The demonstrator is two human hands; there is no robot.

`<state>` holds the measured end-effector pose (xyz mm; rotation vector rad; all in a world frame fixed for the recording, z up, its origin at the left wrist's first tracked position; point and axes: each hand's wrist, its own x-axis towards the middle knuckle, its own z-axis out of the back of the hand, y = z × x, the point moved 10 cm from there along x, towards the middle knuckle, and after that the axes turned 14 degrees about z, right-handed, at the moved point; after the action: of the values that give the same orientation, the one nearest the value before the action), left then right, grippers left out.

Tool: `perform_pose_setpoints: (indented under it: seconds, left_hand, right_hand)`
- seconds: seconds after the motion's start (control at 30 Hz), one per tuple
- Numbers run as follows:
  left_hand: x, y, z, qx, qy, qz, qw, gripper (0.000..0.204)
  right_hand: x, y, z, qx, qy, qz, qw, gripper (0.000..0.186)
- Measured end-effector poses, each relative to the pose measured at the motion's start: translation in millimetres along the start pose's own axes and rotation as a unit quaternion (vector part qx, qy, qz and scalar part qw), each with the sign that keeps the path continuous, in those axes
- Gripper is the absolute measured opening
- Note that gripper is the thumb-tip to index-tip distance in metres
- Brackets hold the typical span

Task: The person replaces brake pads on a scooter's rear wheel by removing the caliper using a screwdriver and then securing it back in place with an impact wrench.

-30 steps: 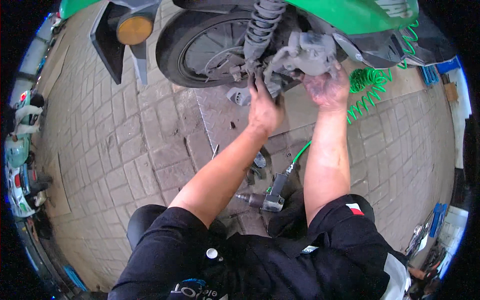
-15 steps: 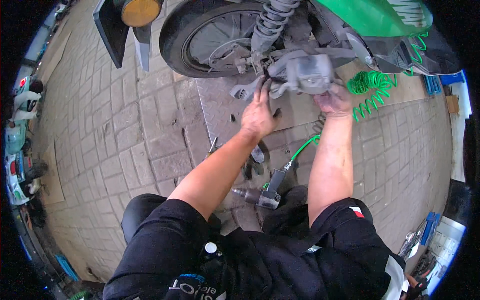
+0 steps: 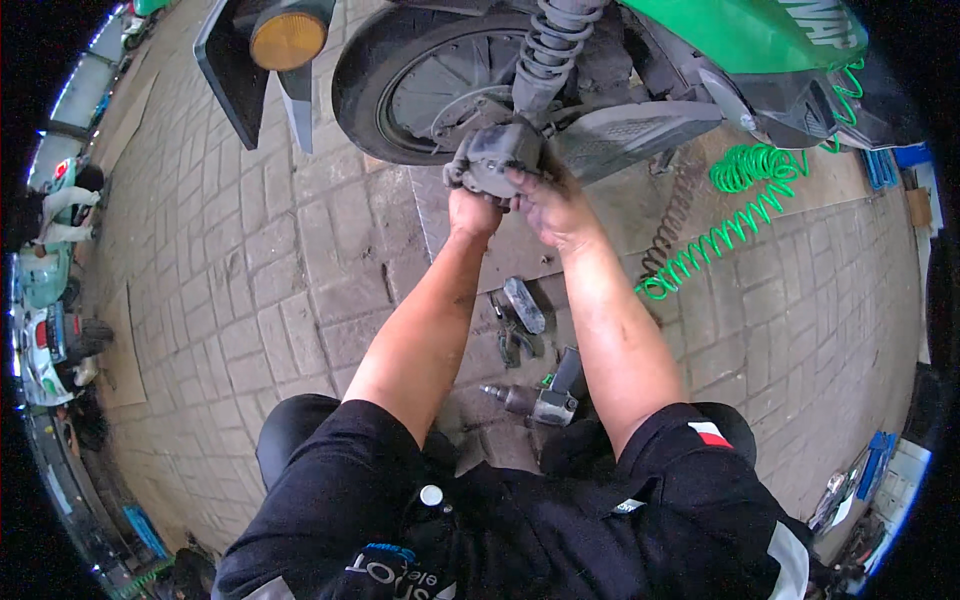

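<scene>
A dusty grey, box-shaped vehicle part (image 3: 495,160) is held up between my two hands, just in front of the hub of the scooter's wheel (image 3: 385,60). My left hand (image 3: 475,212) grips it from below and at its left side; the part hides some of those fingers. My right hand (image 3: 553,208) closes around its right side, with dirt-darkened fingers on it. Behind the part, the coil spring shock absorber (image 3: 563,45) comes down to the hub. To the right of my right hand runs a long grey swingarm or cover (image 3: 640,135).
An impact wrench (image 3: 535,402) lies on the paving before my knees, with a dark oblong piece (image 3: 524,305) and small tools beyond it. A coiled green air hose (image 3: 745,172) stretches over the metal plate at right. Green bodywork (image 3: 750,30) overhangs the far right.
The grey part has moved left and been turned, from in front of the swingarm to the wheel hub. Both hands have come close together on it. The hose now stretches farther toward me.
</scene>
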<state>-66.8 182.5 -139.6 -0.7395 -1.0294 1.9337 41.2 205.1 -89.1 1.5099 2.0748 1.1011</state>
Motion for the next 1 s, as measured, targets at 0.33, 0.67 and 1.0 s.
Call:
perform_pose_setpoints:
  seconds: [0.33, 0.67, 1.0]
  left_hand:
    - [-2.8, -19.0, 120.4, -0.011, 0.223, 0.036, 0.974, 0.073]
    - [-26.3, -102.4, 99.2, 0.224, 0.107, -0.212, 0.945, 0.104]
    - [16.4, -93.4, 100.9, 0.119, 0.099, -0.211, 0.965, 0.081]
  right_hand:
    - [26.1, -0.5, -34.7, 0.044, 0.133, -0.084, 0.987, 0.058]
    - [39.0, -19.2, -39.4, 0.014, 0.09, -0.018, 0.996, 0.043]
    - [51.9, 15.6, -21.5, -0.244, -0.093, 0.106, 0.959, 0.04]
